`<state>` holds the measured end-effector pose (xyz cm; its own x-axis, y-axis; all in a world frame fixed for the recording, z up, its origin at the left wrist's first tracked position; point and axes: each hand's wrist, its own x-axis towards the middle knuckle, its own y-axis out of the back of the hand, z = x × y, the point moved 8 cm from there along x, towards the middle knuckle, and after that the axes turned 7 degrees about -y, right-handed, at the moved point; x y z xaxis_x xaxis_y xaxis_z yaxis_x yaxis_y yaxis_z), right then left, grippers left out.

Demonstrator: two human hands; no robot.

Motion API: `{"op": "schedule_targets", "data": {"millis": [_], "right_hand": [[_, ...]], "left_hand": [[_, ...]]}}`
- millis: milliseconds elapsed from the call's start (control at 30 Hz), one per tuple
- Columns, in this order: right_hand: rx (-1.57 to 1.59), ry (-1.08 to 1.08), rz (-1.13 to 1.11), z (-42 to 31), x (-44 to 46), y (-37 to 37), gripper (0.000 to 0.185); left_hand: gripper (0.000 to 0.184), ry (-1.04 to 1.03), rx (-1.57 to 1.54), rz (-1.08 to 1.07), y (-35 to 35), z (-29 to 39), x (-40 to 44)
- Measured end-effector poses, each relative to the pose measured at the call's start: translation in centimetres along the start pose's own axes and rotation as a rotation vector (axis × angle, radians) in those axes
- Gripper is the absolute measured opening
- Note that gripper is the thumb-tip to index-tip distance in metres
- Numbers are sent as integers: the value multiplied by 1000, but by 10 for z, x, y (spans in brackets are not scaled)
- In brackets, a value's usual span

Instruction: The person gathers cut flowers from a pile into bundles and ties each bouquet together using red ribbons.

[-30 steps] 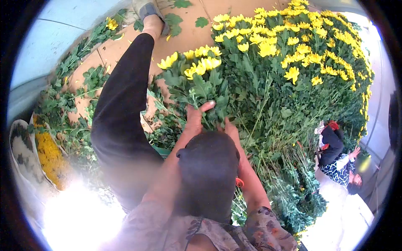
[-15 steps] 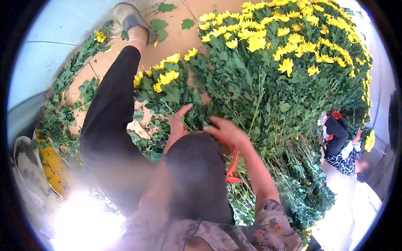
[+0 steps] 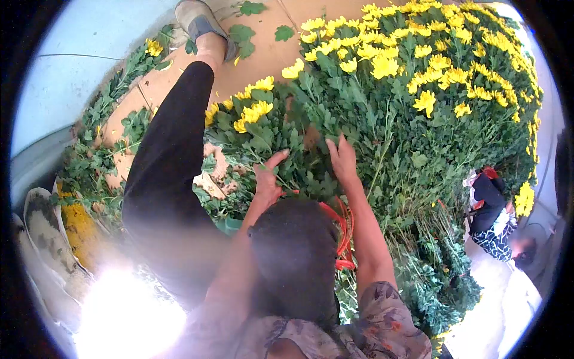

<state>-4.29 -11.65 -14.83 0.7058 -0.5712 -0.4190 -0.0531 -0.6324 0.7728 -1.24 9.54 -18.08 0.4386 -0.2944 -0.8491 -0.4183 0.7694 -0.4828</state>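
Observation:
My left hand (image 3: 269,179) is wrapped round the leafy stems of a small bunch of yellow flowers (image 3: 254,112), whose heads point up and left. To its right, my right hand (image 3: 342,158) reaches over the green foliage with its fingers stretched out, beside a stem topped by a yellow flower (image 3: 293,70). Whether its fingertips touch that stem is not clear. Red strips (image 3: 345,233) hang by my right forearm and the dark-clothed knee (image 3: 293,251).
A large pile of yellow flowers (image 3: 424,103) covers the right side. Loose leaves (image 3: 241,34) lie on the brown floor near the shoe (image 3: 200,21). Another person (image 3: 491,209) sits at the far right. White-and-yellow sacks (image 3: 78,224) stand at the left.
The small bunch has shifted left from the middle, with my left hand on it. My right hand has moved away from the bunch and forward over the foliage. More of the red strips shows.

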Motion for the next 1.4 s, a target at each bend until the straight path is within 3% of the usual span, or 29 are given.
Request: {"op": "schedule_targets", "data": {"millis": [33,167,300,400,467,533,600,667,800,933,1000,1033,1100,1133,1167,1267,1300,1333,1367,1400], "right_hand": [[67,24,18,-20,-14,18,35],[177,-29,15,7,-42,23,31],[152,-90,-72,-21,-68,28,32],[253,26,-76,-57,-89,24,38],[43,75,-65,-53,-96,14,48],[218,-34,-163,-34,-107,5,57],[-3,-84,-241,-21,-115,-6,60],[12,-69,-206,-21,-121,-5,58],[-73,-52,-191,-24,-123,7,60],[-220,-135,-274,-27,-119,11,60],[-191,-48,-246,-46,-119,26,56],[-177,-61,-215,-30,-120,23,56],[193,-47,83,13,-134,40,52],[37,8,-35,29,-152,46,50],[70,-86,-208,40,-164,48,51],[266,-446,-670,85,-221,39,58],[250,-460,-733,117,-248,23,58],[235,-646,-783,134,-284,14,59],[218,-832,-829,147,-315,6,59],[348,-635,-963,118,-331,6,59]], "left_hand": [[28,-12,7,-3,-1,0,-1],[28,102,-65,-64,-10,-11,-1],[42,178,30,-49,-26,-9,-22],[61,142,122,-50,-28,-8,-22],[64,87,39,-65,-28,-10,-19],[66,28,4,-52,-34,-3,-22],[67,-95,47,-36,-46,11,-37],[62,-50,28,-92,-55,7,-42],[49,-135,387,-145,-82,22,-68],[41,-105,339,-134,-85,10,-59],[38,-131,209,-75,-71,5,-44],[37,-119,172,-67,-65,2,-36],[35,-27,115,-132,-71,2,-34],[36,48,95,-199,-84,7,-43],[36,107,77,-258,-95,16,-54],[35,-70,291,-184,-115,51,-95],[35,-133,436,-135,-125,68,-118],[35,-44,428,-79,-123,70,-121],[35,-32,326,-219,-127,72,-119],[36,-18,221,-354,-126,70,-113]]}}
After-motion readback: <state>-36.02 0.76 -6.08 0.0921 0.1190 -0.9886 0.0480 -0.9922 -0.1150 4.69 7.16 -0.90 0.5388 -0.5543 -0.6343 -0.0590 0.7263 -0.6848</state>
